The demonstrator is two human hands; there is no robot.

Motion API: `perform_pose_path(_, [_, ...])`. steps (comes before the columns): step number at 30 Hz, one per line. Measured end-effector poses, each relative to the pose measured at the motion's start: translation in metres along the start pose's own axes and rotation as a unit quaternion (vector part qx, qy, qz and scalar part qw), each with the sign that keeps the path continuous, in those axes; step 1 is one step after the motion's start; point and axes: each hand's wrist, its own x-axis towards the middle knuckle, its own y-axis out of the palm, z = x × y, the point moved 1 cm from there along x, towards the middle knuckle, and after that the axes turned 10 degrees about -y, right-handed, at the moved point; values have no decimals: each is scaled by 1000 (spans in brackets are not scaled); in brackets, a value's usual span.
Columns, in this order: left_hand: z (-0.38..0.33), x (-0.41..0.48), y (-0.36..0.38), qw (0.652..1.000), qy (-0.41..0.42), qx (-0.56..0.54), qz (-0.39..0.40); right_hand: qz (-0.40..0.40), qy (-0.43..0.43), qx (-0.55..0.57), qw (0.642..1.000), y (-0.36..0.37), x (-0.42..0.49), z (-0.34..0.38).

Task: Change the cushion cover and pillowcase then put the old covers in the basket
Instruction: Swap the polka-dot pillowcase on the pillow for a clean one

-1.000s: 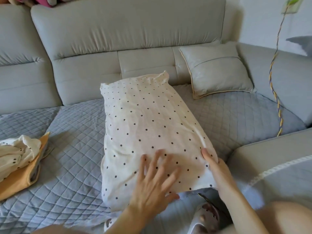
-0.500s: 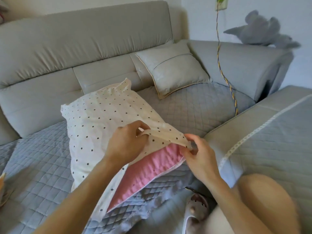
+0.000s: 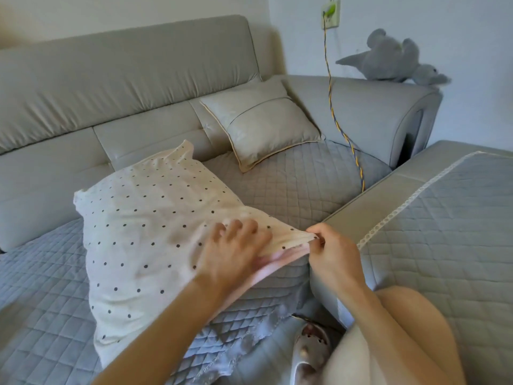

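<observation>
On the quilted sofa (image 3: pixel 291 184), left hand (image 3: pixel 236 251) presses spread-fingered on the dotted pillowcase (image 3: pixel 155 218); right hand (image 3: pixel 333 254) pinches its hem; tugging could slip it.

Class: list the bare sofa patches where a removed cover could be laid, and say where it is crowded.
Free: quilted seat left of the dotted pillowcase; the strip between it and the grey cushion; the chaise beyond the lace trim. Crowded: the near edge, with left hand and right hand at the opening.
</observation>
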Motion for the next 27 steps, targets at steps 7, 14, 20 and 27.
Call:
perform_pose_path(7, [50, 77, -27, 992, -103, 59, 32, -119, -32, -11, 992, -20, 49, 22])
perform_pose_path(14, [45, 98, -21, 989, -117, 25, 85, 7, -364, -109, 925, 15, 21, 27])
perform_pose_path(20, [64, 126, -30, 994, -66, 68, -56, 258, -251, -308, 881, 37, 69, -1])
perform_pose_path(27, [55, 161, -30, 994, -63, 85, 28, 110, -375, -405, 826, 31, 112, 19])
